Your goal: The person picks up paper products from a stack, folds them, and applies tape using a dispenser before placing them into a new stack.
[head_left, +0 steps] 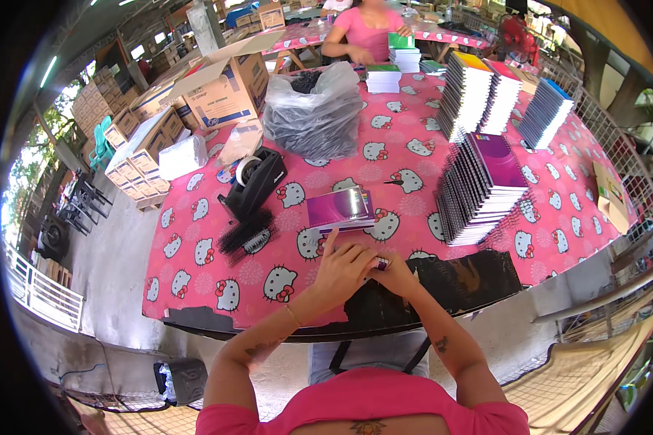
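The right hand (397, 275) curls its fingers round a small purple-and-white item (381, 264); the left hand (347, 259) bends beside it, index outstretched toward purple-covered notebooks (337, 208) just beyond, its grip unclear. Farther left, a tape dispenser (263, 181); right, stacked spiral notebooks (479, 190); far left, a blue-printed carton (225, 93).

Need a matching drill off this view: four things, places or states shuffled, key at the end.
Things
1. tape dispenser
2. plastic bag
3. flat purple booklets
4. yellow-topped notebook stack

Places or states
A. behind the tall purple-topped notebook stack
B. lying just beyond the left hand
C. black, with a pale roll of tape in it
D. standing just right of the open cardboard box

Pairs: 1-C; 2-D; 3-B; 4-A
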The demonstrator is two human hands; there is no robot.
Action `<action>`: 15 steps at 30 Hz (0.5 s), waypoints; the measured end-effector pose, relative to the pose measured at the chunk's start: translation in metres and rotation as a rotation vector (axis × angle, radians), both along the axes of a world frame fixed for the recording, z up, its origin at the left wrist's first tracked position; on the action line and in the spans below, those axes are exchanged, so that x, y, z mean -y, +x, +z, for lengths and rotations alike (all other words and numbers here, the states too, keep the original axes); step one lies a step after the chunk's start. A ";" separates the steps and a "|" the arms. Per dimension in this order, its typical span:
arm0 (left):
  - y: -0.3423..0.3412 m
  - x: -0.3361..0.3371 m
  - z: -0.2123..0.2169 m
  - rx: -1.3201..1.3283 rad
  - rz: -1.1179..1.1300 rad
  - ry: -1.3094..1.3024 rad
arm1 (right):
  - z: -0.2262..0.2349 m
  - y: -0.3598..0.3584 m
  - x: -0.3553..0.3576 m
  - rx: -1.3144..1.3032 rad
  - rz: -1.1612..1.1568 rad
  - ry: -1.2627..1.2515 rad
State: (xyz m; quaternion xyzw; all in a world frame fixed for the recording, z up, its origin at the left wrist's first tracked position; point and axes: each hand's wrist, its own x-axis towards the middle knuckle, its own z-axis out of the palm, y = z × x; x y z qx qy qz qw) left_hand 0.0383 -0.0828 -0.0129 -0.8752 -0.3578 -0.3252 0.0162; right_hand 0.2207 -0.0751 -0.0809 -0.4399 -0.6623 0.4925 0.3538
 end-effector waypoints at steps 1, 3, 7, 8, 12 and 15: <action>0.001 0.001 0.000 0.010 -0.004 -0.025 | 0.002 0.003 0.002 0.035 -0.048 0.105; 0.000 0.004 0.008 0.019 -0.011 -0.082 | 0.033 0.000 0.015 0.097 -0.144 0.308; 0.001 0.007 0.009 0.082 0.008 -0.064 | 0.057 0.031 0.022 -0.147 -0.057 0.074; -0.001 0.005 0.006 0.038 -0.001 -0.070 | 0.057 0.042 0.023 -0.200 -0.026 -0.042; 0.001 0.003 0.001 0.063 -0.046 -0.064 | 0.051 0.052 0.012 -0.271 -0.007 -0.101; 0.005 0.003 0.001 0.077 -0.038 -0.051 | 0.051 0.057 0.008 -0.198 0.001 -0.093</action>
